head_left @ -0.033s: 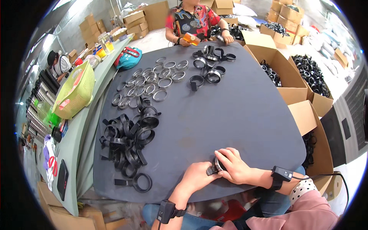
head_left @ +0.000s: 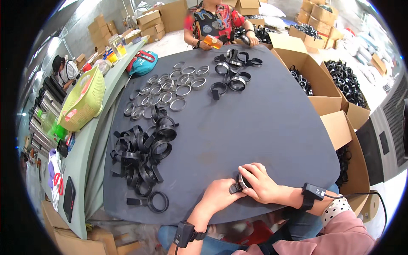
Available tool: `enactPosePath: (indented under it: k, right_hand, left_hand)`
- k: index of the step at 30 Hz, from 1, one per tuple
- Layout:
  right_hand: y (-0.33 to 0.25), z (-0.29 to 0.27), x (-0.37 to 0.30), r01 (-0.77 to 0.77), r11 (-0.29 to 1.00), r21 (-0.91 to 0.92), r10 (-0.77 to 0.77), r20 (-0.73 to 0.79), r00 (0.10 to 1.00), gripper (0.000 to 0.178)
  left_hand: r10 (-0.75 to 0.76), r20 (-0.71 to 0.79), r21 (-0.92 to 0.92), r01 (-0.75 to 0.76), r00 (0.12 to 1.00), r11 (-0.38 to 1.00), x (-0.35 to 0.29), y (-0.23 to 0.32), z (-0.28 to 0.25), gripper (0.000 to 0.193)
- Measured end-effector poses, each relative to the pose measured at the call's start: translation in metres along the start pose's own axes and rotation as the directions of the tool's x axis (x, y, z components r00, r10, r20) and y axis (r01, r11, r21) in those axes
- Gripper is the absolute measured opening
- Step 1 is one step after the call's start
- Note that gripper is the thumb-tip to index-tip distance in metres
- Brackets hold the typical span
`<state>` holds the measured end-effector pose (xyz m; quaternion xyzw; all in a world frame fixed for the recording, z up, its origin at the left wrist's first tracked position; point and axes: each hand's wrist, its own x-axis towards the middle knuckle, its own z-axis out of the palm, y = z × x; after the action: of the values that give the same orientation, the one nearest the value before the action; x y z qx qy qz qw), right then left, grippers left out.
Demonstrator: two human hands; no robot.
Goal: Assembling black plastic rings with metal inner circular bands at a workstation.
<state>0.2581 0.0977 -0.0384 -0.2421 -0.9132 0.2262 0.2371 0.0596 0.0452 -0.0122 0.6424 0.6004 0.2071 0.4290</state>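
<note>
Near the front edge of the dark table (head_left: 263,131), both my hands are closed around one black plastic ring with a handle tab (head_left: 243,182); a shiny metal band shows on it. My left hand (head_left: 219,195) grips its tab side, and my right hand (head_left: 259,185) lies over the ring from the right, fingers bent across it. Part of the ring is hidden under my fingers. To the left lies a pile of black rings with tabs (head_left: 144,155). One black ring (head_left: 158,202) rests apart in front of the pile.
Silver metal rings (head_left: 182,90) spread over the far left of the table. Several black-and-metal rings (head_left: 236,83) lie at the far side, before a co-worker (head_left: 216,21). Cardboard boxes of rings (head_left: 321,80) stand along the right. A side table (head_left: 95,140) with a basket (head_left: 85,100) runs left.
The co-worker's hand at the far edge and the dark object in it have shifted slightly. My hands keep nearly the same place on the ring.
</note>
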Motion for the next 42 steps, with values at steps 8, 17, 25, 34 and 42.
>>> enactPosePath:
  k: [8,17,25,34,42]
  right_hand:
    - [0.002,0.002,0.002,-0.046,0.997,0.068,0.047,-0.017,0.999,0.065]
    - [-0.009,0.003,0.006,-0.009,0.988,-0.156,0.013,0.029,0.999,0.071]
    - [0.01,0.0,0.015,0.019,0.999,0.04,-0.021,0.051,0.998,0.068]
    - [0.003,-0.013,0.009,0.1,0.995,0.016,-0.102,0.142,0.985,0.073]
    - [0.099,-0.067,0.088,-0.272,0.92,-0.283,0.248,-0.119,0.961,0.071]
  left_hand:
    - [0.012,-0.05,-0.041,-0.014,0.999,0.999,0.003,-0.003,0.0,0.036]
    - [0.113,-0.084,0.094,-0.105,0.99,0.99,0.002,-0.01,0.005,0.037]
    - [0.139,-0.065,0.052,-0.136,0.988,0.989,0.008,-0.007,0.002,0.039]
    - [0.068,-0.124,0.081,-0.059,0.99,0.995,-0.006,-0.002,0.008,0.039]
    - [0.121,-0.49,0.095,-0.085,0.863,0.992,-0.028,-0.02,-0.02,0.063]
